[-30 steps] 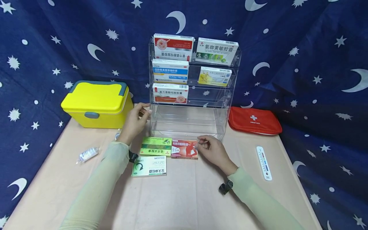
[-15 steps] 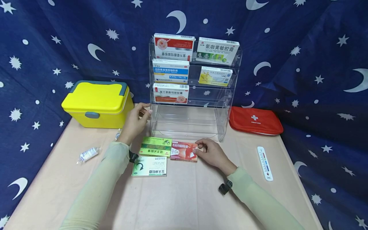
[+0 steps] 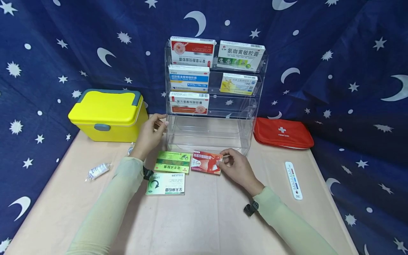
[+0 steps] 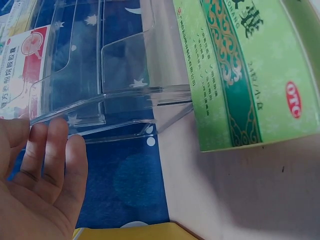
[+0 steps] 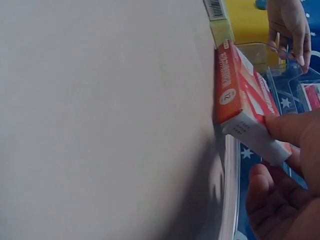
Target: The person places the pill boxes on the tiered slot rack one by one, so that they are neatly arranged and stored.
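Note:
My right hand (image 3: 237, 166) pinches a red medicine box (image 3: 206, 163) by its right end, thumb on the printed face. In the right wrist view the red box (image 5: 247, 95) is tilted, its white end flap towards the camera. My left hand (image 3: 149, 134) holds the left side of a clear acrylic display rack (image 3: 207, 132); in the left wrist view thumb and fingertips meet at the rack's edge (image 4: 75, 106). A green medicine box (image 3: 173, 162) lies left of the red one, in front of the rack. Nearer lies a white-and-green medicine box (image 3: 165, 184).
Several medicine boxes, such as a blue-and-white one (image 3: 189, 78), stand in the rack's upper tiers. A yellow lidded case (image 3: 106, 113) stands left, a red first-aid pouch (image 3: 283, 132) right. A thermometer (image 3: 293, 180) and a small wrapped item (image 3: 98, 171) lie on the table.
The red box first slid slightly towards the front, then moved back towards the rack and right with my right hand, and is now turned a little. My left hand stays at the rack.

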Tool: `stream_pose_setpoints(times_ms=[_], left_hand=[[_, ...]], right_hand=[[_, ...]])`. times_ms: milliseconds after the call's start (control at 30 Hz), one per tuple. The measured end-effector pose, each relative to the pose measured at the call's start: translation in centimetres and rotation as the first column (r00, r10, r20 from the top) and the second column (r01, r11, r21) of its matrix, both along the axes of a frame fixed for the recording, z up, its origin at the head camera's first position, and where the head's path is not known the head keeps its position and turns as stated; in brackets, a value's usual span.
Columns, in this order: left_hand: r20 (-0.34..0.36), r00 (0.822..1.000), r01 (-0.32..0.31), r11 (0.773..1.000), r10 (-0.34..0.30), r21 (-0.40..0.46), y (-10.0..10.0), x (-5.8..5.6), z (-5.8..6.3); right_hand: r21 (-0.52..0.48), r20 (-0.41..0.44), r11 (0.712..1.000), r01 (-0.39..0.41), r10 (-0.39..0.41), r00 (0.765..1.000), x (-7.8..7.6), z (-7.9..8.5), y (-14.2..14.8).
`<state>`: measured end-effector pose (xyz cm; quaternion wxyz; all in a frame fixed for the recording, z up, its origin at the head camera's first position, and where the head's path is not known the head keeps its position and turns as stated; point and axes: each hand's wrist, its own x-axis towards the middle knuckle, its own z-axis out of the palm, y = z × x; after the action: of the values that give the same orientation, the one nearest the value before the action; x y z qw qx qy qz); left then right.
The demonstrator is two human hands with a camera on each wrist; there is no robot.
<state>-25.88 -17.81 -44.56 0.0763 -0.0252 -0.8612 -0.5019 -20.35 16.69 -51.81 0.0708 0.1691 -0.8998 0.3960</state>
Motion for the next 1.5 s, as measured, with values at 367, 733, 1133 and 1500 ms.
stream_pose_setpoints(times_ms=[367, 733, 1133, 1500], left_hand=[[-0.012, 1.000, 0.004, 1.000, -0.004, 0.000, 0.1, 0.0, 0.0], [-0.008, 1.000, 0.005, 1.000, -0.005, -0.006, 0.0, 0.0, -0.2], [-0.006, 1.000, 0.003, 1.000, -0.003, 0.003, 0.0, 0.1, 0.0], [0.034, 0.999, -0.005, 1.000, 0.004, 0.005, 0.0, -0.1, -0.1]], right_hand=[[-0.011, -0.159, 0.984, -0.175, 0.171, 0.972, 1.4, -0.6, 0.8], [-0.266, -0.139, 0.936, -0.232, 0.201, 0.970, 1.6, 0.5, 1.1], [-0.303, -0.359, 0.947, -0.110, -0.007, 0.933, -4.3, 15.3, 2.5], [-0.018, -0.407, 1.000, -0.007, -0.001, 0.913, -11.2, 18.0, 4.6]])
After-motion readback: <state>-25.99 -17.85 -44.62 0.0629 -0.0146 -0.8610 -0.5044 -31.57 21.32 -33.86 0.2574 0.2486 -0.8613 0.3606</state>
